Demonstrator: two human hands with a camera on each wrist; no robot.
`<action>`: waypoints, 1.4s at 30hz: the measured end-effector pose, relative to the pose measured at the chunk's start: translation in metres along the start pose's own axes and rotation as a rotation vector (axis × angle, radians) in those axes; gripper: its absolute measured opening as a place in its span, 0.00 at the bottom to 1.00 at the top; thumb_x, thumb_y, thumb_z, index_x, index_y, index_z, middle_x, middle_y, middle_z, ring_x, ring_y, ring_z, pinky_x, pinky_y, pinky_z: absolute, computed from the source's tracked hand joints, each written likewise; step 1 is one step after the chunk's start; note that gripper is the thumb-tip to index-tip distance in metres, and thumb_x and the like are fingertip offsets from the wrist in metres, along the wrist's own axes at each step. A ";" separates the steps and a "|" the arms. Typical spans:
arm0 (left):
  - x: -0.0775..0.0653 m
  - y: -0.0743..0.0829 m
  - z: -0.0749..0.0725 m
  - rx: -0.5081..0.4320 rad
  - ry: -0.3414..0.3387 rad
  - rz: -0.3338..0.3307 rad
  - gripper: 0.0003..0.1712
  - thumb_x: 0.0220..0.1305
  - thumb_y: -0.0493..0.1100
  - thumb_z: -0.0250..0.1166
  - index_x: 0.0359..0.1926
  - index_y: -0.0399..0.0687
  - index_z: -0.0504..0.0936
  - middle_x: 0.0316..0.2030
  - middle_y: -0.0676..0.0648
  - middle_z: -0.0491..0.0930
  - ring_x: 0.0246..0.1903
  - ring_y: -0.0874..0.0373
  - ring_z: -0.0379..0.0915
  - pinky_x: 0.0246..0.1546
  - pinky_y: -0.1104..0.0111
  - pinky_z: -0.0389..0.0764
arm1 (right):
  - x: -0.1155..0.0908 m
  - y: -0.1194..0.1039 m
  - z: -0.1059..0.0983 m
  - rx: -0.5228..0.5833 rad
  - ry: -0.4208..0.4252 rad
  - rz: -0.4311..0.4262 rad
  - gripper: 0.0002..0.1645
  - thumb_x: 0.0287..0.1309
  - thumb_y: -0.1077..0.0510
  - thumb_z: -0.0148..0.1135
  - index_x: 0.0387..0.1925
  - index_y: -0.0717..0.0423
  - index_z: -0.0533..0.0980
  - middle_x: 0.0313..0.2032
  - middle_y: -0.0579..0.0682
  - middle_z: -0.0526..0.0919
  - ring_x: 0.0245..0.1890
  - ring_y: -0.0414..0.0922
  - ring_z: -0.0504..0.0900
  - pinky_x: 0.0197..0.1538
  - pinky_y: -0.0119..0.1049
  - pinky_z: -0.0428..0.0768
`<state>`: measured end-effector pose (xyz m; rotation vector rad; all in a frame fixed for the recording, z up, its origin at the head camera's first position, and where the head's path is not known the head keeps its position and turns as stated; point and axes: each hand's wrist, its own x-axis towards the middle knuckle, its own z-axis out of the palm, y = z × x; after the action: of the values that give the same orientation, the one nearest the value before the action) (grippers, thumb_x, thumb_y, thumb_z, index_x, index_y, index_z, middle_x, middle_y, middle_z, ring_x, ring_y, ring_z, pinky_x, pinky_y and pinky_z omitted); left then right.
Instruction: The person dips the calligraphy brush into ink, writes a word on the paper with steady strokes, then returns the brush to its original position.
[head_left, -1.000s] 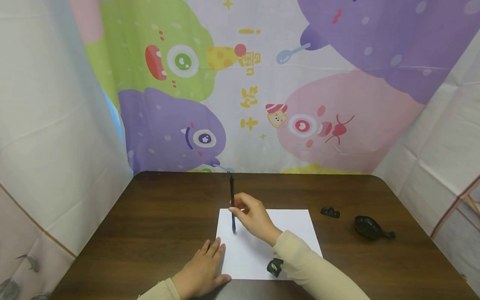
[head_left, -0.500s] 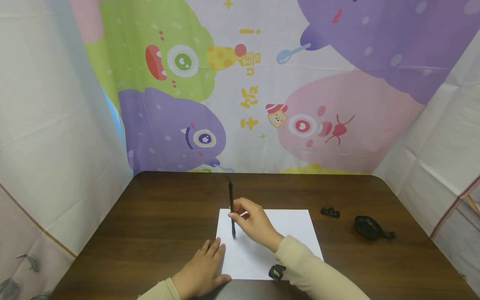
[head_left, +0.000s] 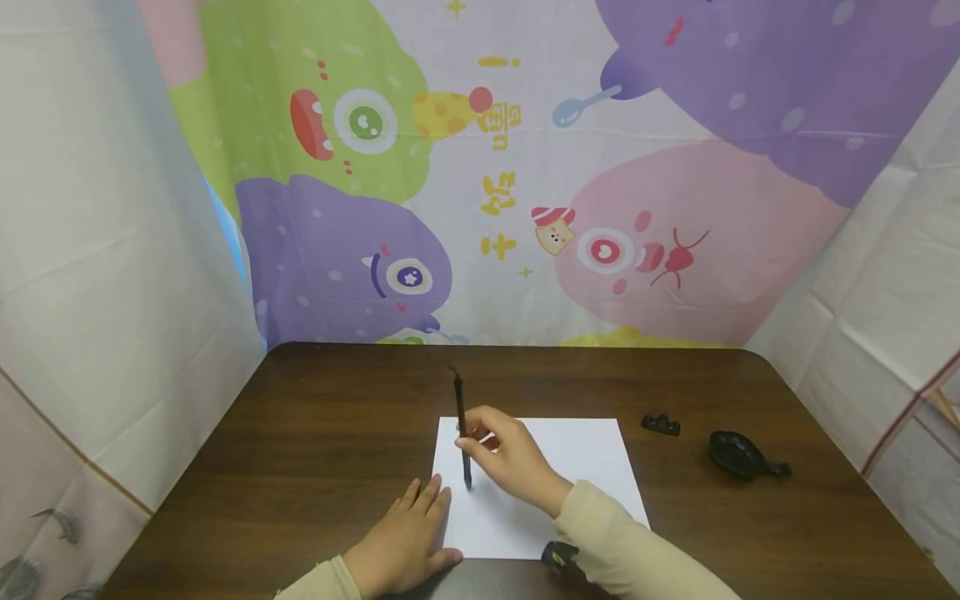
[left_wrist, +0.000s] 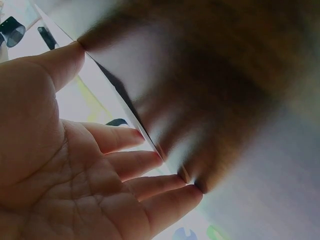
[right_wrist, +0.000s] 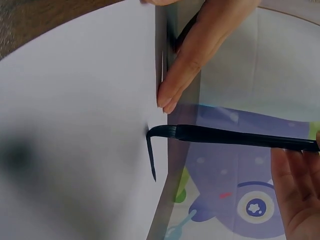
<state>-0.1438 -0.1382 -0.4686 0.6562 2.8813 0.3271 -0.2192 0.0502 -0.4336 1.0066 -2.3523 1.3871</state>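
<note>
R hand (head_left: 510, 454) w/ grip pinching brush (head_left: 461, 407), tip bent on paper (head_left: 588, 458) at dk stroke (right_wrist: 152, 159); L hand (head_left: 405, 537), grip spread, touching paper edge.

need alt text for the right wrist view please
A right hand holds a dark brush whose bent tip touches white paper, beside a thin dark stroke. A left hand rests at the paper's edge; behind hangs a cartoon-printed cloth.
</note>
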 end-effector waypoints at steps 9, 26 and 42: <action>0.000 0.000 0.000 -0.004 -0.002 0.000 0.49 0.59 0.65 0.65 0.68 0.34 0.66 0.71 0.31 0.60 0.68 0.28 0.57 0.60 0.37 0.68 | -0.002 -0.002 -0.001 0.015 -0.008 0.010 0.08 0.62 0.58 0.64 0.42 0.56 0.77 0.34 0.49 0.83 0.35 0.41 0.83 0.38 0.32 0.84; -0.001 0.002 -0.002 -0.019 -0.009 -0.013 0.49 0.58 0.64 0.66 0.69 0.34 0.65 0.71 0.31 0.59 0.68 0.27 0.56 0.60 0.36 0.68 | 0.021 -0.002 -0.026 0.103 0.100 0.098 0.09 0.61 0.63 0.64 0.43 0.60 0.77 0.32 0.55 0.84 0.31 0.49 0.84 0.36 0.30 0.82; 0.000 0.001 -0.002 -0.004 -0.022 -0.002 0.50 0.59 0.65 0.64 0.69 0.33 0.65 0.71 0.30 0.59 0.68 0.27 0.56 0.60 0.37 0.68 | 0.038 0.019 -0.020 0.209 0.199 0.098 0.10 0.61 0.64 0.64 0.42 0.64 0.75 0.31 0.57 0.81 0.31 0.46 0.82 0.36 0.32 0.85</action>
<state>-0.1437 -0.1380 -0.4661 0.6522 2.8597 0.3240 -0.2626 0.0568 -0.4169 0.7693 -2.1717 1.7137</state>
